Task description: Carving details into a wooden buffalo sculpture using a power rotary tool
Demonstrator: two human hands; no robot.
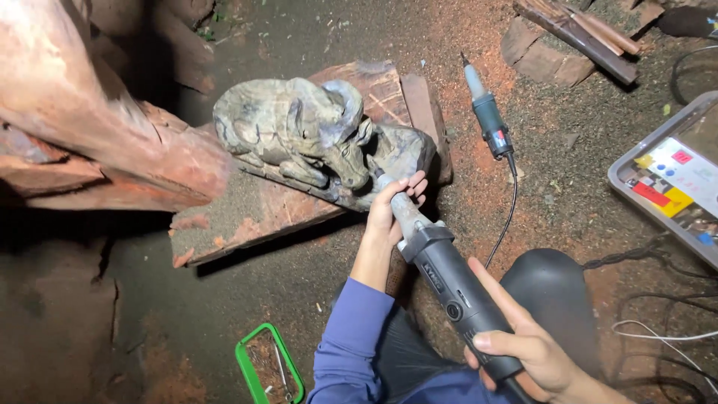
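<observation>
Grinder point(449, 280) looks rigid and fairly heavy: right hand point(527, 352) closed round the rear body, left hand point(393, 209) clamped on the slim nose, tip at the carving point(314, 135). Carving sits on a plank point(254, 209) on the floor; looks hard, with fragile thin horns.

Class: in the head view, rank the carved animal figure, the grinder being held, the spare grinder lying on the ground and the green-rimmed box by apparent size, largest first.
1. Carved figure.
2. Held grinder, though it is nearer the camera, which enlarges it.
3 and 4. Spare grinder and green-rimmed box: look alike, and the box is cut off by the frame, so unranked.
</observation>
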